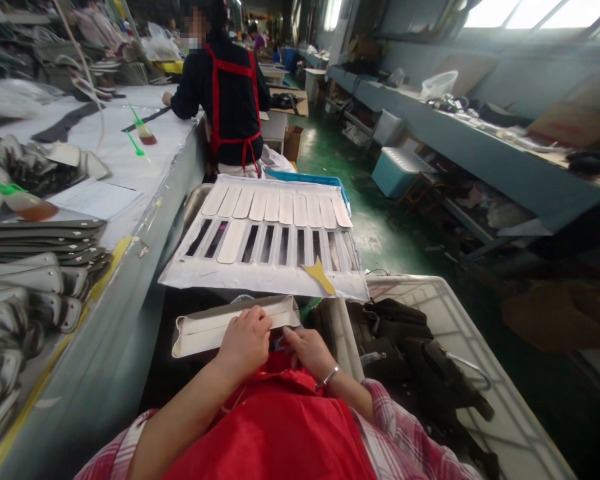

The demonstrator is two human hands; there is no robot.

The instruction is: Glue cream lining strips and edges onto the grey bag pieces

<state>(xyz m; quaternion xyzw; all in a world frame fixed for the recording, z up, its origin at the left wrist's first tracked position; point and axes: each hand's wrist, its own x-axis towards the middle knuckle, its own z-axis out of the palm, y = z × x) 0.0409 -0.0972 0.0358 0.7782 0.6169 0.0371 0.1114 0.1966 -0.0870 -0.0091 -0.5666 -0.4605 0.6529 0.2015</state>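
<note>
A long white-lined panel with a dark outer side and raised, folded edges lies across my lap, a seam line running along its length. My left hand is closed over its front edge near the middle, fingers curled onto the white face. At the panel's lower right edge, my right hand has its thumb and bent fingers closed; part of its grip is hidden. Just beyond stands a white-covered board with a row of pale rounded strips above several slots. A yellow spatula-like tool rests on its front edge.
At left, a long table bears stacked pale pieces and green-tipped glue bottles. A white crate with dark bags stands at right. Ahead, a person in a red-trimmed apron works at the table.
</note>
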